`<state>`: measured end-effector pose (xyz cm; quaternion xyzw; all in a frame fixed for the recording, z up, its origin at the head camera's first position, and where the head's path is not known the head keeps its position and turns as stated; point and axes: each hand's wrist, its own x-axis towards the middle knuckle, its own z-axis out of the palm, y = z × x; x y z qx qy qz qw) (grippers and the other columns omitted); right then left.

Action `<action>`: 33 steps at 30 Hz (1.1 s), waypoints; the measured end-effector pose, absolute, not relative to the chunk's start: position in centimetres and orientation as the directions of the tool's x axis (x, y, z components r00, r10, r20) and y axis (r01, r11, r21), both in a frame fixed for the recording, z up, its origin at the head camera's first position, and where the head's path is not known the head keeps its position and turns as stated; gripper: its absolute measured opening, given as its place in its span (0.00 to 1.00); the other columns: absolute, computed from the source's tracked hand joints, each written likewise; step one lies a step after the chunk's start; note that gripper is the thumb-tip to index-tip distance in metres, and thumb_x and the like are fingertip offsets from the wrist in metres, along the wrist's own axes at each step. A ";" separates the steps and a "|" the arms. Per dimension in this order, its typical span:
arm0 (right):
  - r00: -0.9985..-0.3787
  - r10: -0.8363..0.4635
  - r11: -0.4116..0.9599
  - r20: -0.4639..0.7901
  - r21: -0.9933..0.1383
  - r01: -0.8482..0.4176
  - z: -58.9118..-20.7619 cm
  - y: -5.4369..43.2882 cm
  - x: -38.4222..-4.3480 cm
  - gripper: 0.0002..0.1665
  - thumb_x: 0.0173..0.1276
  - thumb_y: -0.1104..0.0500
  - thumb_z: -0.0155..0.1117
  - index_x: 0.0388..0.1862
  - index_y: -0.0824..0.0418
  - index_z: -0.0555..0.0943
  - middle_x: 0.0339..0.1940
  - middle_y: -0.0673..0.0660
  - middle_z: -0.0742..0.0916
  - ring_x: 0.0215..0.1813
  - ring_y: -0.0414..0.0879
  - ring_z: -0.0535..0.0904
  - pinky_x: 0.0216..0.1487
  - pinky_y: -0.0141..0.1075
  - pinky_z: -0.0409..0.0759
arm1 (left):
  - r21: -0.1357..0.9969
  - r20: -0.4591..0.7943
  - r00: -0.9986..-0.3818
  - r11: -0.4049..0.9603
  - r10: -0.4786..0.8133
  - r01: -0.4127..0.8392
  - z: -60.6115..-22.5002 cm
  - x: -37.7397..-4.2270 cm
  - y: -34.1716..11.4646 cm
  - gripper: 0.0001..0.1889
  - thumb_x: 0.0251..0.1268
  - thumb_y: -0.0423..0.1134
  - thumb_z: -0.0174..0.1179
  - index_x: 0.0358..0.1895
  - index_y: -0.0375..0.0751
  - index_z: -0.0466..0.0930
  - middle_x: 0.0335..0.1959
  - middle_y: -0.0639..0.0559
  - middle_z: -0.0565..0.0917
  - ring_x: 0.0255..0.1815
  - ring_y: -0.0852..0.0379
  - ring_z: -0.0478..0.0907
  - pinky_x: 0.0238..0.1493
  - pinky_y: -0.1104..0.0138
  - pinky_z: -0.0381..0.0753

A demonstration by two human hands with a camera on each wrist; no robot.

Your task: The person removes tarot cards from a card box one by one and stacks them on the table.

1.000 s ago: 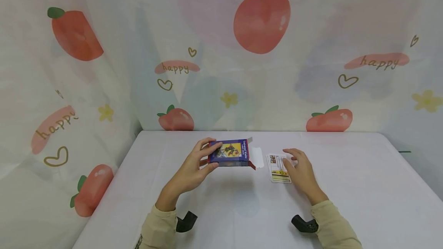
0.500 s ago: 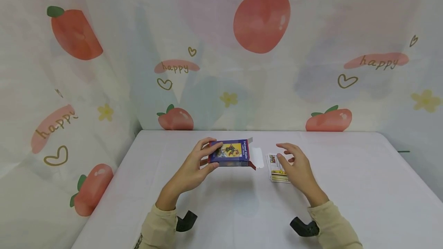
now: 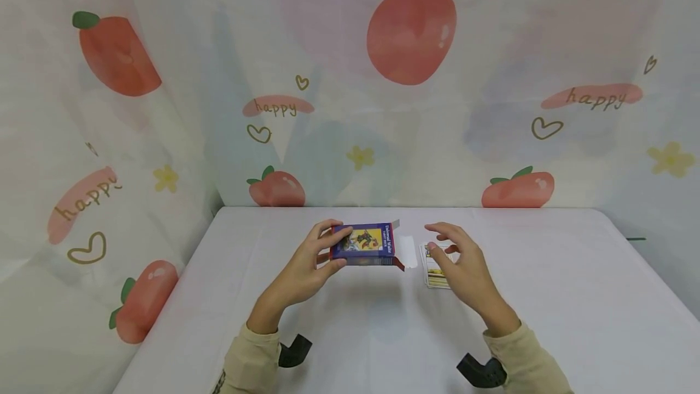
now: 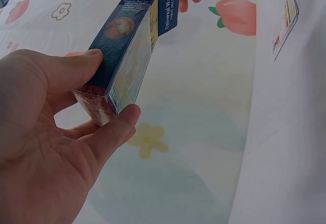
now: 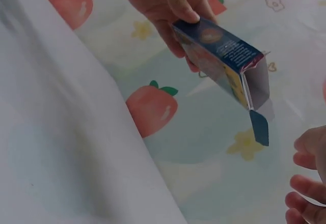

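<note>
My left hand (image 3: 299, 271) grips the closed end of a blue tarot card box (image 3: 365, 244), labelled "Universal Waite", and holds it above the table. Its right end is open, with the end flap (image 4: 169, 9) and side flaps folded out; in the right wrist view the box's pale inside (image 5: 259, 84) shows. A small stack of tarot cards (image 3: 436, 278) lies face up on the table to the right of the box. Over the cards hovers my right hand (image 3: 471, 269), fingers loosely bent and holding nothing, partly hiding the stack in the head view.
A white-covered table (image 3: 350, 345) spreads beneath both hands. Behind it and to the left hangs a cloth backdrop (image 3: 339, 47) printed with fruit. Black wrist mounts (image 3: 295, 351) stick out from both sleeves.
My right hand has moved left and slightly away from me, toward the box's open end, and covers more of the cards' upper part. The left hand and the box stay nearly still.
</note>
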<state>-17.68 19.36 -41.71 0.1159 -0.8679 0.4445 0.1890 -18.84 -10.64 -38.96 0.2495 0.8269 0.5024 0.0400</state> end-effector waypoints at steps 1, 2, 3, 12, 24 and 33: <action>-0.899 -0.036 0.577 0.436 -0.726 -0.374 -41.5 19.2 -17.5 0.20 0.74 0.62 0.61 0.63 0.60 0.80 0.62 0.62 0.82 0.56 0.54 0.77 0.49 0.33 0.77 | 0.851 0.185 -0.872 0.371 0.453 0.373 -39.0 -18.8 -10.6 0.30 0.70 0.29 0.61 0.74 0.45 0.69 0.76 0.45 0.59 0.78 0.37 0.61 0.67 0.43 0.76; -0.896 -0.039 0.572 0.441 -0.726 -0.382 -41.4 19.1 -17.4 0.20 0.74 0.63 0.62 0.63 0.60 0.80 0.62 0.61 0.83 0.55 0.53 0.77 0.48 0.33 0.76 | 0.850 0.186 -0.872 0.371 0.453 0.374 -39.0 -18.9 -10.6 0.30 0.70 0.29 0.62 0.74 0.45 0.69 0.76 0.45 0.59 0.78 0.37 0.61 0.67 0.43 0.76; -0.894 -0.043 0.571 0.447 -0.723 -0.389 -41.2 19.0 -17.3 0.20 0.74 0.63 0.62 0.63 0.60 0.80 0.62 0.61 0.83 0.55 0.51 0.76 0.48 0.32 0.76 | 0.849 0.187 -0.871 0.371 0.454 0.376 -39.0 -18.9 -10.6 0.30 0.70 0.29 0.62 0.74 0.45 0.69 0.76 0.45 0.59 0.78 0.37 0.61 0.67 0.43 0.76; -0.880 -0.090 0.552 0.467 -0.712 -0.434 -40.3 17.8 -16.3 0.21 0.73 0.63 0.64 0.63 0.56 0.80 0.61 0.55 0.83 0.54 0.39 0.75 0.49 0.31 0.79 | 0.849 0.185 -0.869 0.371 0.459 0.377 -39.0 -18.8 -10.6 0.30 0.70 0.29 0.62 0.74 0.44 0.69 0.76 0.45 0.59 0.78 0.38 0.62 0.67 0.43 0.76; -0.868 -0.129 0.497 0.479 -0.726 -0.475 -40.3 16.6 -15.6 0.20 0.71 0.65 0.65 0.61 0.57 0.82 0.60 0.54 0.85 0.54 0.46 0.79 0.51 0.26 0.80 | 0.848 0.196 -0.861 0.361 0.469 0.389 -39.1 -18.8 -10.5 0.30 0.70 0.29 0.61 0.74 0.43 0.69 0.77 0.44 0.58 0.78 0.38 0.62 0.67 0.43 0.76; -0.859 -0.160 0.485 0.487 -0.719 -0.498 -40.7 16.5 -15.9 0.19 0.73 0.67 0.61 0.60 0.60 0.82 0.55 0.55 0.86 0.51 0.43 0.81 0.50 0.26 0.82 | 0.851 0.208 -0.858 0.345 0.470 0.396 -39.1 -18.8 -10.7 0.30 0.71 0.29 0.61 0.74 0.43 0.69 0.76 0.44 0.58 0.78 0.38 0.61 0.67 0.44 0.76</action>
